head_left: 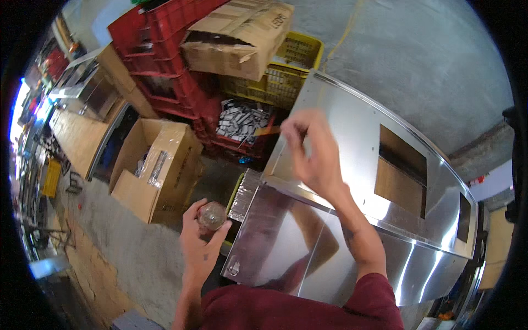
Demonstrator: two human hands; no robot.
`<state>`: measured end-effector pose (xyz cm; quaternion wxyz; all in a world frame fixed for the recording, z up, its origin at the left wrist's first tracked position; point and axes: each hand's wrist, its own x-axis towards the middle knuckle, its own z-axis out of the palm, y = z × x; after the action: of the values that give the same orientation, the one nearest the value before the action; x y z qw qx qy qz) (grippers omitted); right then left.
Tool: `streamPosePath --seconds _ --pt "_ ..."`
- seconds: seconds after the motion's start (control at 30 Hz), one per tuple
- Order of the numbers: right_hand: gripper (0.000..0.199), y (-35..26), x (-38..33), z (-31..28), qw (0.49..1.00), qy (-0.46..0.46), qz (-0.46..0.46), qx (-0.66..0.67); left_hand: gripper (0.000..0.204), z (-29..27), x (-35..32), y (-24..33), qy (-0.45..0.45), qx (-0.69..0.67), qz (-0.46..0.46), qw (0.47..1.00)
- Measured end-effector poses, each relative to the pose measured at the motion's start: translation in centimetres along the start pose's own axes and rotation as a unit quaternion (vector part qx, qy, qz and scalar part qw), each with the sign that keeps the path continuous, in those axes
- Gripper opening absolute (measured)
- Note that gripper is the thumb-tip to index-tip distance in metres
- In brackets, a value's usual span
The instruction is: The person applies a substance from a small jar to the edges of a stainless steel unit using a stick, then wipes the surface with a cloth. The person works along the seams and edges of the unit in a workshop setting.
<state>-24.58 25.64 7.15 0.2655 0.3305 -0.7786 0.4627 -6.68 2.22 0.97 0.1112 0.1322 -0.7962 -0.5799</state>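
Left hand (199,242): clenched around small round clear container (212,215), axis toward viewer.
Right hand (312,149): blurred, grip unclear, over stainless steel cabinet (352,137).
Ten o'clock: cardboard box (157,165), concrete floor (121,258).

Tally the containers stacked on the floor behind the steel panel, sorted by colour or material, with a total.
Cardboard boxes: 2, one open on the floor, one on top of the crates
Red plastic crates: at least 2, stacked; the exact number is unclear
Yellow plastic crate: 1
Total: at least 5 containers
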Motion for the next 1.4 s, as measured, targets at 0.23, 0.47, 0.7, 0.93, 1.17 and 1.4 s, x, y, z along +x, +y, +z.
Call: streamPosePath --seconds 0.23,0.47,0.7,0.93,1.17,1.4 --pt "0.013 25.5 5.8 -4.8 0.940 0.252 0.064 -0.220 0.070 -0.4 0.6 -0.7 -0.022 -0.022 -0.065 0.997" --pt "0.014 38.2 8.0 -3.1 0.924 0.255 0.094 -0.270 0.075 -2.3 0.7 -1.7 0.032 0.024 -0.077 0.996" --pt "0.014 42.9 8.6 -2.2 0.928 0.222 0.055 -0.293 0.079 -2.4 1.1 -2.9 0.063 0.065 -0.092 0.992" --pt "0.016 42.9 8.3 -1.7 0.933 0.207 0.091 -0.279 0.079 -1.3 1.3 -3.0 0.062 0.045 -0.119 0.990" --pt "0.021 42.5 8.3 -1.9 0.932 0.213 0.137 -0.259 0.081 -0.8 1.5 -2.1 0.070 0.055 -0.124 0.988" --pt "0.021 43.0 8.2 -2.0 0.931 0.217 0.128 -0.264 0.078 -1.2 1.2 -2.8 0.056 0.075 -0.102 0.990"
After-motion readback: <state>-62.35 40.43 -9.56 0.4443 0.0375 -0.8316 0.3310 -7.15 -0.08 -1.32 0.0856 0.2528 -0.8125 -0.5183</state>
